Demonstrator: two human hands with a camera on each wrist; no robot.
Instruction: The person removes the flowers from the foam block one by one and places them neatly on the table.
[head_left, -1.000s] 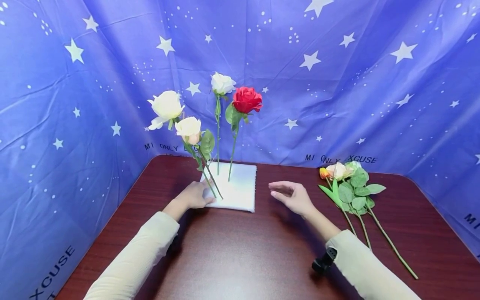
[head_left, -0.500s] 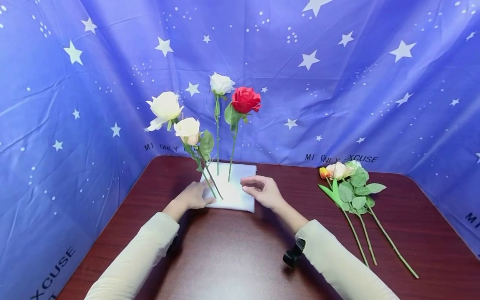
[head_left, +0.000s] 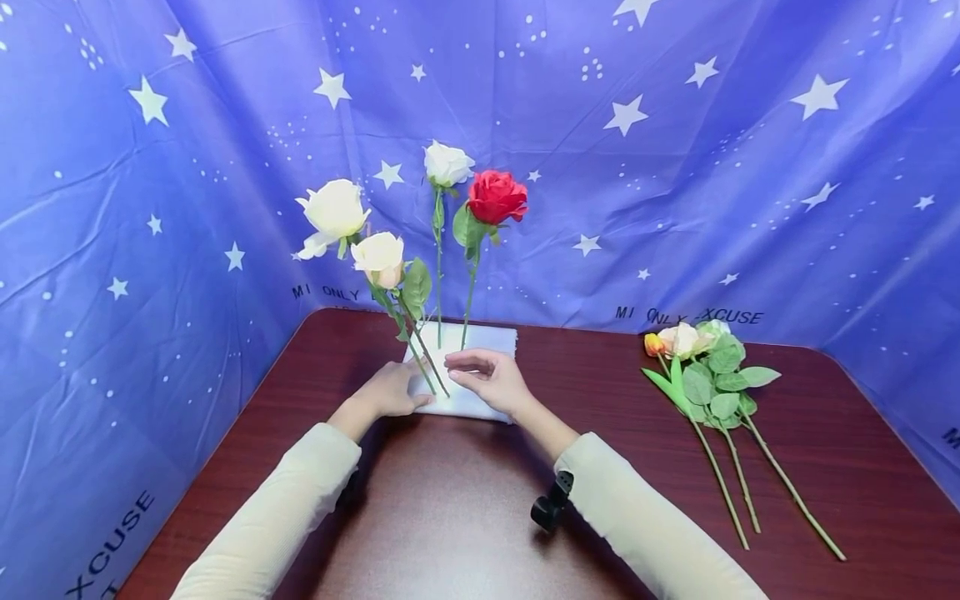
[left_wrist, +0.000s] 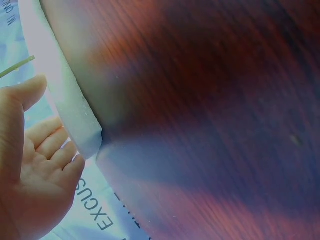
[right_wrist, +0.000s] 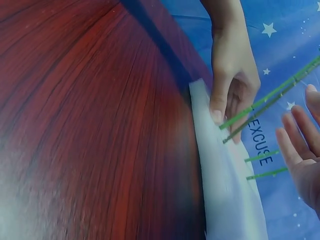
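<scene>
A square white foam board [head_left: 480,407] lies on the table with several artificial roses standing in it. A large white rose [head_left: 333,208] and a pale peach rose [head_left: 380,260] lean left from its front part. Behind them stand a smaller white rose [head_left: 448,164] and a red rose [head_left: 497,197]. My left hand [head_left: 386,390] rests against the board's left side, thumb near the front edge, fingers extended in the left wrist view. Over the board, my right hand [head_left: 491,379] holds nothing, its fingers loosely bent close to the front stems [right_wrist: 272,99].
On the right of the dark red wooden table [head_left: 600,467] lie several loose flowers: an orange tulip [head_left: 655,344], a peach rose [head_left: 681,341] and a pale greenish bloom among leaves. Their stems point toward the front. A blue star-patterned cloth [head_left: 555,108] hangs behind and beside the table.
My right hand has moved left from beside the board to over it, near the leaning front stems. The left hand stays at the board's left side, and the standing roses keep their places.
</scene>
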